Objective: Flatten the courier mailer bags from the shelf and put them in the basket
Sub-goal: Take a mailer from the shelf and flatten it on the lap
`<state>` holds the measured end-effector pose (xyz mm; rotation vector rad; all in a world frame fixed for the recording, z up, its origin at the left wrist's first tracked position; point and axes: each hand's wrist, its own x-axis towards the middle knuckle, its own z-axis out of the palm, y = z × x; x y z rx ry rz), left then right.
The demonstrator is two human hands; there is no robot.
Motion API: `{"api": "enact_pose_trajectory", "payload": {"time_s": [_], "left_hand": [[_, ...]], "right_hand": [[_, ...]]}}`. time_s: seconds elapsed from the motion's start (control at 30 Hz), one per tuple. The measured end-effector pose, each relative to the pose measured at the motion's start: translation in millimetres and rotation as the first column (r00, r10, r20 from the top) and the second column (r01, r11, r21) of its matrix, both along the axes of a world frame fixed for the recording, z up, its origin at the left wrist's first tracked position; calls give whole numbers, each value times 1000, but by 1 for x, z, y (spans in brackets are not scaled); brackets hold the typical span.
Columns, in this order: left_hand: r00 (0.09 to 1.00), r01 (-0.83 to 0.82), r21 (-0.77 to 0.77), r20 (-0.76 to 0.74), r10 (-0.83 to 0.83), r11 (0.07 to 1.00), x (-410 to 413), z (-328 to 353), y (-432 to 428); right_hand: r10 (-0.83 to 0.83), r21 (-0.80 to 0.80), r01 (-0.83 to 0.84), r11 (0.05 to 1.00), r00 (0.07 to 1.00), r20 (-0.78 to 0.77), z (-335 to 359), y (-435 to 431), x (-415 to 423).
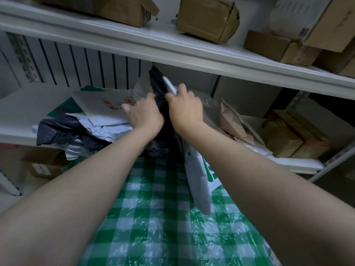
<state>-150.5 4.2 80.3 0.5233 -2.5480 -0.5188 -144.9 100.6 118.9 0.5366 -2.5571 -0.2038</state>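
A black mailer bag (159,87) stands crumpled on the middle shelf (17,135). My left hand (145,112) grips its left side and my right hand (185,107) grips its right side, where a white edge sticks up past the fingers. More mailer bags lie on the shelf: a white one with red print (99,108), and a heap of black and white ones (63,131) to the left. A white bag with green print (199,175) hangs over the shelf edge under my right forearm. No basket can be seen in this view.
A green-and-white checked plastic sheet (153,208) fills the space below my arms. Brown parcels (292,135) sit on the right of the middle shelf, and boxes (207,18) stand on the upper shelf. A cardboard box (42,166) is on the floor at left.
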Motion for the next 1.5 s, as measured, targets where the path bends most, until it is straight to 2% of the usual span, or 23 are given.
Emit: {"api": "enact_pose_trajectory", "payload": {"time_s": [0.07,0.17,0.27,0.4,0.5,0.57,0.63,0.67,0.73,0.83,0.9,0.97,1.03,1.07,1.1,1.17,1.2,1.23,1.27,1.3,1.33,1.43,1.5], "left_hand": [[997,83,-33,9,-82,996,2,5,2],[996,89,-68,38,-86,994,3,14,4],[994,26,35,103,-30,999,-2,13,0],[992,13,172,122,-34,985,-8,-1,-17],[994,28,215,95,-49,976,-9,0,-12],[997,8,241,77,-27,971,-10,1,-13],[994,-45,305,106,13,951,-11,-4,-28],[991,-58,317,131,17,947,-11,-9,-36],[985,-12,290,170,-39,957,-9,-16,-42],[980,133,286,105,-169,949,-10,-14,-38],[972,184,256,94,-214,949,-10,-9,-40],[940,199,212,233,-248,957,-10,-5,-40],[900,162,151,383,-209,975,-3,0,-37],[913,133,127,370,-171,983,1,5,-34],[950,111,117,280,-140,987,6,9,-31],[995,100,206,-19,-98,973,12,18,-24],[989,134,368,-112,-99,920,16,24,-21],[981,194,578,-134,-142,793,22,32,-14],[967,223,753,-90,-240,618,31,38,-7],[930,213,851,-26,-367,480,39,42,1],[886,205,892,6,-463,403,47,44,8],[857,222,916,-20,-514,334,62,44,19],[843,246,910,-30,-537,334,70,45,18]], "right_hand": [[-58,-3,58,998,997,49,7,-1,-1],[11,-19,-10,1000,999,38,9,-6,4],[54,1,-54,999,998,25,7,-6,15],[25,-62,-23,998,999,31,2,6,13],[6,-183,8,983,997,75,-4,10,13],[-29,-322,51,945,997,74,-5,15,14],[-69,-455,106,884,993,97,0,26,12],[-62,-467,108,878,992,113,3,31,8],[8,-452,81,888,982,191,2,42,3],[185,-522,27,853,919,349,-8,45,6],[264,-560,-15,828,892,366,-13,43,11],[325,-600,-41,799,869,373,-12,45,14],[391,-663,-51,747,841,375,-9,48,19],[425,-705,-48,708,826,370,-8,50,21],[454,-744,-41,667,814,362,-8,52,24],[481,-790,-26,612,805,346,-7,55,30],[475,-803,-3,595,808,349,-7,55,33],[460,-815,30,579,813,357,-8,56,35],[436,-823,77,563,818,376,-10,55,36],[416,-826,123,550,818,398,-13,55,36],[400,-821,163,547,811,427,-15,54,39],[424,-837,191,512,792,440,-18,55,47],[462,-858,182,480,779,424,-17,59,53]]}}
